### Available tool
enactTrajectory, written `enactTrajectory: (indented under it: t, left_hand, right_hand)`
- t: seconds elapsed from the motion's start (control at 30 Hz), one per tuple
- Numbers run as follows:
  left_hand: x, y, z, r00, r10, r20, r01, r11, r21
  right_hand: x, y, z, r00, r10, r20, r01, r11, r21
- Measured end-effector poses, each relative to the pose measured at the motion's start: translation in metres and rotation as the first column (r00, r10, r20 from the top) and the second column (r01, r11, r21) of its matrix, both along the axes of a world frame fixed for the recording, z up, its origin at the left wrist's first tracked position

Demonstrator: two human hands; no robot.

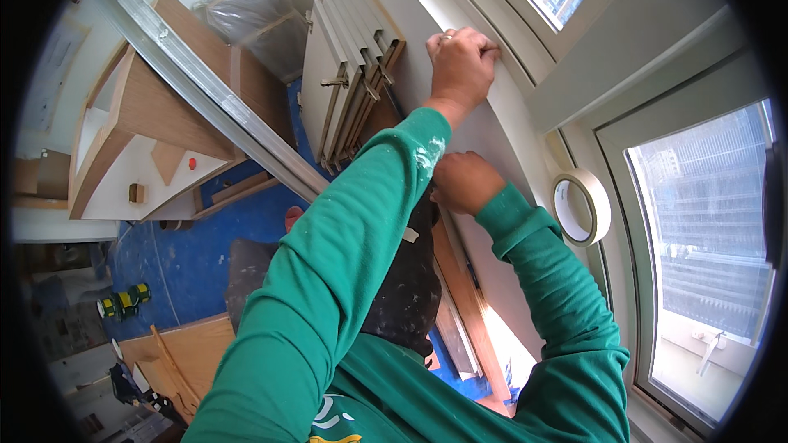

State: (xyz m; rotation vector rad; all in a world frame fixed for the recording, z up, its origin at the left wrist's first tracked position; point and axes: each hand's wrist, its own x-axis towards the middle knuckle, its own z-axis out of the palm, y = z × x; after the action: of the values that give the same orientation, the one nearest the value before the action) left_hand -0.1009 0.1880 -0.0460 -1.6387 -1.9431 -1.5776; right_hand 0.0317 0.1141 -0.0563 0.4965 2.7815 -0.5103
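Observation:
My left hand (462,66) is raised at the long pale board (513,156) below the window frame, fingers pinched at its upper edge; what they hold, if anything, is too small to make out. Lower down, my right hand (469,182) is bent against the same board, its curled fingers partly hidden behind my left forearm, so their contents are unclear. A cream roll of tape (597,207) rests on the ledge to the right of my right hand, beside the glazed window (698,238).
Several white door panels (328,74) lean ahead. Wooden cabinets (148,131) and a long metal channel (205,90) are at left, above blue floor covering (189,271). A green-yellow tool (123,302) lies on the floor, wooden boards (180,353) at lower left, and wrapped material (246,25) behind.

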Motion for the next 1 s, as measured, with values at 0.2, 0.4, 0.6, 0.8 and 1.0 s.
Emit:
enactTrajectory:
  t: [0.2,0.4,0.6,0.8,1.0]
  left_hand:
    - [-0.015,-0.026,0.013,0.988,-0.133,0.080,0.123,0.986,0.112]
    - [-0.035,-0.119,-0.011,0.965,-0.145,0.218,0.153,0.988,-0.023]
    - [-0.042,-0.326,-0.100,0.976,0.178,0.122,-0.056,0.755,-0.654]
    - [-0.001,-0.401,-0.131,0.937,0.049,0.345,0.300,0.390,-0.871]
    - [-0.003,-0.410,-0.130,0.953,-0.049,0.300,0.297,0.371,-0.880]
  right_hand:
    - [-0.002,0.003,-0.022,0.999,0.019,-0.048,-0.019,1.000,0.004]
    - [0.016,0.012,-0.016,0.996,-0.029,-0.081,0.026,0.999,-0.038]
    - [0.000,0.005,-0.031,0.998,0.060,-0.017,-0.061,0.995,-0.078]
    - [0.019,0.030,-0.034,0.998,0.040,0.052,-0.039,0.999,-0.020]
    - [0.018,0.010,-0.010,0.983,0.138,0.120,-0.142,0.990,0.025]
